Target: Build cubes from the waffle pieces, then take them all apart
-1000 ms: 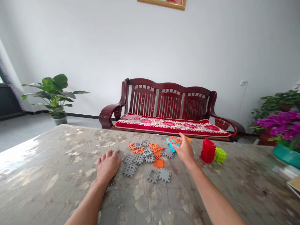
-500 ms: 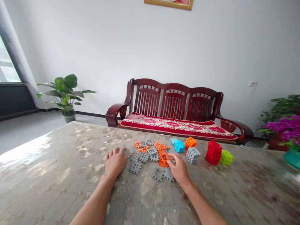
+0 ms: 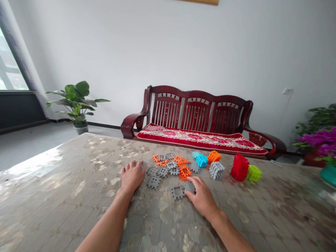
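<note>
One flowered table (image 3: pixel 65 196), wooden bench (image 3: pixel 196 105) behind it, plant (image 3: pixel 82 89) past its far left corner. Right hand (image 3: pixel 202 196) is half-curled over a grey tile (image 3: pixel 190 187) mid-table, can't tell if it's gripping; left hand (image 3: pixel 133 176) lies loosely open on the table, nothing visible in it.

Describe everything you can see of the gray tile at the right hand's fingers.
The gray tile has a plain, solid-looking visible face and looks like plastic. It is partly hidden by the right hand, whose fingers reach its far edge while the thumb is at its near left. Whether it lies flat on the table or is slightly raised is unclear. A gray frame is close by its left side.
</note>
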### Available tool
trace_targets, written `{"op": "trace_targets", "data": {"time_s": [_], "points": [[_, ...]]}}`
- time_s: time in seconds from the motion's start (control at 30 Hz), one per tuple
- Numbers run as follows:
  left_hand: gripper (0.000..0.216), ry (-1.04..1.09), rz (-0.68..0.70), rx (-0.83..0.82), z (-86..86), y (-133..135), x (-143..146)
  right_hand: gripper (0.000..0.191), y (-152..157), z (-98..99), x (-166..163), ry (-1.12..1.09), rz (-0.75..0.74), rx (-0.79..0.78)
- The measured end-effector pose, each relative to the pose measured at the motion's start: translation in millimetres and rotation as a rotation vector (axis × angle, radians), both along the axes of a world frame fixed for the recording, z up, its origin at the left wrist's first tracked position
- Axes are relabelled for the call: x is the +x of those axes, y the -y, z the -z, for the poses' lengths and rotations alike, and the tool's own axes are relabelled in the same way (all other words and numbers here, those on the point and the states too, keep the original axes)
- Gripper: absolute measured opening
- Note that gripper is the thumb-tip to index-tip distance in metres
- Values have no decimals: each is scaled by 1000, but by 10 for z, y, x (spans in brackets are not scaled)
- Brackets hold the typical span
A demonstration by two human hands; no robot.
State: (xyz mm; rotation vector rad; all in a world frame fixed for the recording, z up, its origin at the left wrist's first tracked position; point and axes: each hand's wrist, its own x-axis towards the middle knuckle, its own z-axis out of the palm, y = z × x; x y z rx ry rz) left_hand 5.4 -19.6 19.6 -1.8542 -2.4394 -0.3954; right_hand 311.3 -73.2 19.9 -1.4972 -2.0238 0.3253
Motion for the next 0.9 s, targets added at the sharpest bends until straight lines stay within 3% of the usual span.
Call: {"op": "trace_targets", "data": {"time_s": [0.23, 0.47, 0.67, 0.9], "points": [[49, 7, 7, 16, 19, -14, -10, 44, 60, 4, 118, 81, 78, 31], [50, 14, 13, 23, 41, -26, -23, 38, -9, 76, 133, 78, 44, 92], [50, 6, 10, 22, 26, -16, -14, 44, -64, 201, 169, 10, 25, 156], [49, -1, 0, 28, 53, -35, -30, 44, -224, 291, 248, -8, 169, 252]]}}
